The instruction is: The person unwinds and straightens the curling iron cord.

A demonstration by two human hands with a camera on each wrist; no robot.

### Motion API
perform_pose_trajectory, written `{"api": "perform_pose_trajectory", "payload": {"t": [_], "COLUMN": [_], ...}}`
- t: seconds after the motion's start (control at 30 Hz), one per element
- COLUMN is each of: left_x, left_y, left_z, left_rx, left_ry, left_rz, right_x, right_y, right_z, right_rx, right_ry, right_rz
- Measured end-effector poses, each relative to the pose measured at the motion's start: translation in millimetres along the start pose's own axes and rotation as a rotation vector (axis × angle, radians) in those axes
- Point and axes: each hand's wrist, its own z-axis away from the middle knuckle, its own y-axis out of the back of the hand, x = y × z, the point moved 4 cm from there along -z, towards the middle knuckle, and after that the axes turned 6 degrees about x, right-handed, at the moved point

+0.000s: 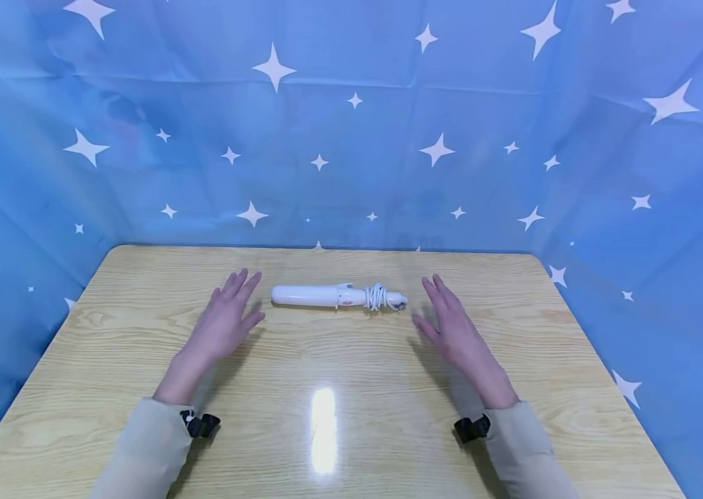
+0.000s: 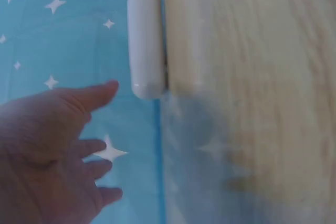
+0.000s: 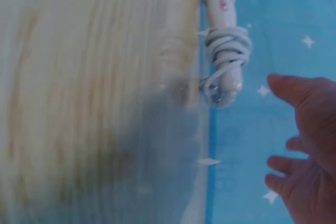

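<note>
A white curling iron (image 1: 307, 296) lies crosswise on the table, its white cord (image 1: 376, 296) wound round the handle at the right end. To its left, my left hand (image 1: 224, 322) is held with fingers extended, apart from the barrel. On the other side, my right hand (image 1: 454, 329) has its fingers straight too, a short way from the corded end. The left wrist view shows the smooth barrel (image 2: 146, 45) beyond the thumb. In the right wrist view the coiled cord (image 3: 228, 48) is near the thumb but untouched. Neither hand holds anything.
The light wood table (image 1: 388, 416) reflects a bright patch of light in front of the curling iron. A blue cloth with white stars (image 1: 351, 125) hangs behind the table and along both sides. Each wrist wears a black camera mount, such as the left mount (image 1: 204, 425).
</note>
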Motion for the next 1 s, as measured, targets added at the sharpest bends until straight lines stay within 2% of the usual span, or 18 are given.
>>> {"api": "perform_pose_trajectory", "payload": {"t": [0.17, 0.3, 0.47, 0.63, 0.73, 1.0], "left_x": [-7.8, -13.9, -21.4, -28.8, -32.5, -39.9], "left_y": [-11.0, -15.5, -19.6, -26.5, -30.8, -40.2], "left_z": [-8.0, -11.8, -15.0, -18.6, -21.6, -24.4], "left_rx": [-0.024, -0.022, -0.034, -0.102, -0.13, -0.113], "left_ry": [0.005, 0.031, 0.069, 0.114, 0.12, 0.114], "left_rz": [0.199, 0.301, 0.384, 0.491, 0.549, 0.618], "right_x": [9.3, 15.9, 27.8, 39.7, 45.8, 55.1], "right_y": [-4.8, -8.8, -12.5, -15.9, -19.5, -38.0], "right_z": [-2.4, -4.0, -8.6, -15.8, -19.5, -23.1], "right_rx": [-0.043, -0.061, -0.062, -0.091, -0.111, -0.079], "right_ry": [-0.014, -0.034, -0.053, -0.121, -0.153, -0.236], "right_rz": [-0.064, -0.101, -0.134, -0.205, -0.265, -0.454]}}
